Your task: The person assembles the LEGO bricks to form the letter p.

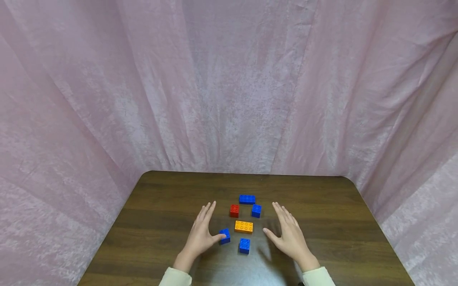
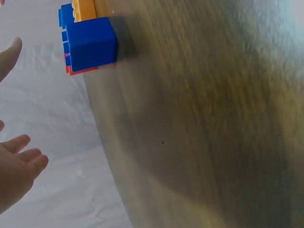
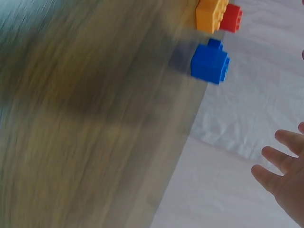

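Note:
Both hands hover over the table with fingers spread, holding nothing. My left hand point(image 1: 201, 234) is left of the bricks; its thumb overlaps a small blue brick point(image 1: 225, 236) in the head view, while the left wrist view shows the thumb apart from the blue brick point(image 2: 91, 43). To the right of the group is my right hand point(image 1: 290, 235), its thumb pointing inward. Between the hands lie an orange brick point(image 1: 244, 227), a red brick point(image 1: 234, 211), and small blue bricks at the front point(image 1: 245, 246) and right point(image 1: 256, 211). A longer blue brick point(image 1: 247, 199) lies farthest back.
The bricks lie apart on a dark wooden table point(image 1: 154, 214) with rounded far corners. Behind the table's far edge and along both sides hangs a pink curtain point(image 1: 243, 99). Shadows of the hands fall on the tabletop.

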`<state>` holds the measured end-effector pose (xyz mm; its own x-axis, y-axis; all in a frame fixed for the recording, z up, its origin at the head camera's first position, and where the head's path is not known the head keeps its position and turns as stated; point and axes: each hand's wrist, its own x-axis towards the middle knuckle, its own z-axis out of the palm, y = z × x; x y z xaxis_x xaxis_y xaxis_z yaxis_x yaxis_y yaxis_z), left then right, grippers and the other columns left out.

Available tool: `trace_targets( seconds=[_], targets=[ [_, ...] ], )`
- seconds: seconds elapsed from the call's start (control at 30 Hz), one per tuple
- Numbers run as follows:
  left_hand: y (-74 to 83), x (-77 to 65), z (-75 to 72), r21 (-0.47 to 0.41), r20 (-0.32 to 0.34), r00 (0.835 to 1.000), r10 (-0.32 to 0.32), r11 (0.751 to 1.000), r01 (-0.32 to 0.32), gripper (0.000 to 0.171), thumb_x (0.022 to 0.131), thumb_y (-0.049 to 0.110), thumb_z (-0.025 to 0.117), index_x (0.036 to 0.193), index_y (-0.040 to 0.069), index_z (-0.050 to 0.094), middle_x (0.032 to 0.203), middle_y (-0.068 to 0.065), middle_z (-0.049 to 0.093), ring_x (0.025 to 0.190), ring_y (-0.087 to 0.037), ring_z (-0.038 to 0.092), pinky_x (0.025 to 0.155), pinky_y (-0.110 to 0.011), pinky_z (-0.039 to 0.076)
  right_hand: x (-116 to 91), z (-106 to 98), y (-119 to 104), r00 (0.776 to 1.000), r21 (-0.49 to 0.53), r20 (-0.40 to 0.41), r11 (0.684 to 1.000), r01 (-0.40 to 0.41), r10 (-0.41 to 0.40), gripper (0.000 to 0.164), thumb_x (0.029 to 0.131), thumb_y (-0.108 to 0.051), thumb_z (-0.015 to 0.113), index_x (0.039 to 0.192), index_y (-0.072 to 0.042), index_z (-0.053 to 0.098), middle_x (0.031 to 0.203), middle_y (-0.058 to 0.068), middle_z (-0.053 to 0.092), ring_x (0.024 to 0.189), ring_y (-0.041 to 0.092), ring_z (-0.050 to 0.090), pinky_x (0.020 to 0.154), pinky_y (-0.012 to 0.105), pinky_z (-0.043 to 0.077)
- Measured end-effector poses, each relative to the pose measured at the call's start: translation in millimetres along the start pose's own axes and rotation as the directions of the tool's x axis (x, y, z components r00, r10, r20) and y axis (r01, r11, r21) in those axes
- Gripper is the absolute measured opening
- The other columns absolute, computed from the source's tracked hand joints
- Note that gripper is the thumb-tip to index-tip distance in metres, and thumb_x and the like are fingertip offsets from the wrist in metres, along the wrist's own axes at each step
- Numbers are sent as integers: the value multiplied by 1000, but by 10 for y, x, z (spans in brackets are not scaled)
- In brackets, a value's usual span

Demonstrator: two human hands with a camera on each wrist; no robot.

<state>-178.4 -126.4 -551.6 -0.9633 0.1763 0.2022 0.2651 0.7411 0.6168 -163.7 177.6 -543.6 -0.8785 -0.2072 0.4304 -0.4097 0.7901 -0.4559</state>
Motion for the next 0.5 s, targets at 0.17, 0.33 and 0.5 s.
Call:
trace_targets(
  seconds=[0.17,0.33,0.5],
  targets=[
    [-2,-37,52,-122,34,998,-47,991,51,109,69,29,88,154,29,19,149,-15,36,134,-40,35,101,-61,39,-20,92,-82,996,111,47,991,-80,75,85,82,-34,76,150,-12,30,146,16,44,131,41,40,101,66,35],
    [-19,-69,106,-201,61,992,-106,973,117,105,70,26,87,153,22,24,146,-21,38,131,-45,37,100,-63,39,-58,222,-132,995,242,68,967,-85,71,80,83,-25,77,148,-8,33,144,13,46,128,37,44,101,60,39],
    [-46,-90,158,-244,69,989,-132,959,145,100,71,26,87,151,13,29,145,-22,40,130,-46,39,100,-65,37,-82,338,-171,997,364,74,929,-61,36,77,83,-19,76,147,-8,35,139,15,51,125,36,48,101,59,39]
  ],
)
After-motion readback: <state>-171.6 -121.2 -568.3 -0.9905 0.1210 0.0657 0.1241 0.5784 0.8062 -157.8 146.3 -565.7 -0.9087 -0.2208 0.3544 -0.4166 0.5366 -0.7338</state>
